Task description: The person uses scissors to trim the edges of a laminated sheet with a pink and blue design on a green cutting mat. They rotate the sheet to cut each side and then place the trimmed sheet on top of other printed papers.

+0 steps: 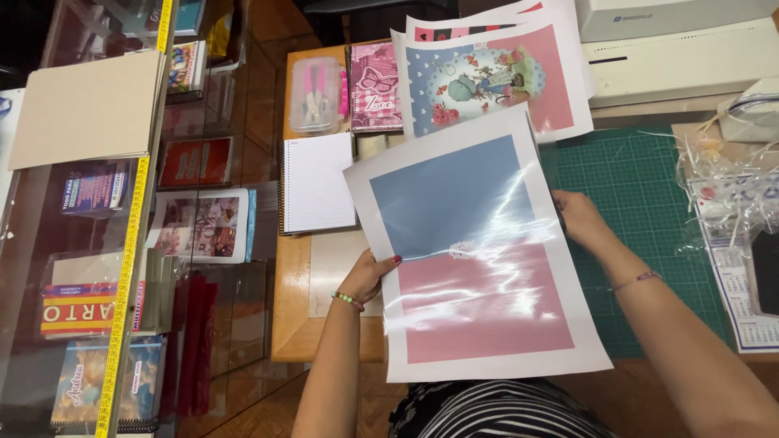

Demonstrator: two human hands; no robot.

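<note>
Wooden desk (pixel 292 324) under you, glass counter (pixel 81 243) along its left side, green cutting mat (pixel 649 211) to the right.

Nearest: your two hands hold one large glossy sheet (pixel 479 259) above the desk and mat, tilted a little, blue upper half and pink lower half with a white border. Left hand (pixel 369 276) pinches the left edge, thumb on top and fingers under — closed on the sheet. Right hand (pixel 580 219) grips the right edge, fingers mostly hidden behind the paper, so closed on it as far as you can see. Glare streaks run across the face, which reads as a laminate or gloss film already on it; you cannot tell this for certain.

Status, as a judgement: the sheet is printed and lifted clear, not yet laid on the mat. No blade or ruler shows near your hands, and the white border is uncut, so trimming looks undone.

Farther out: an open lined notebook (pixel 318 182) just left of the sheet, a clear plastic box (pixel 315 96) and a pink spiral notebook (pixel 375 88) beyond it. A second print (pixel 495 81) with a figure on blue and pink lies behind the held sheet — also untrimmed, on top of more prints. White machine (pixel 682 57) at the far right, plastic scraps (pixel 722 186) and a calendar (pixel 746 308) on the mat's right edge.
</note>
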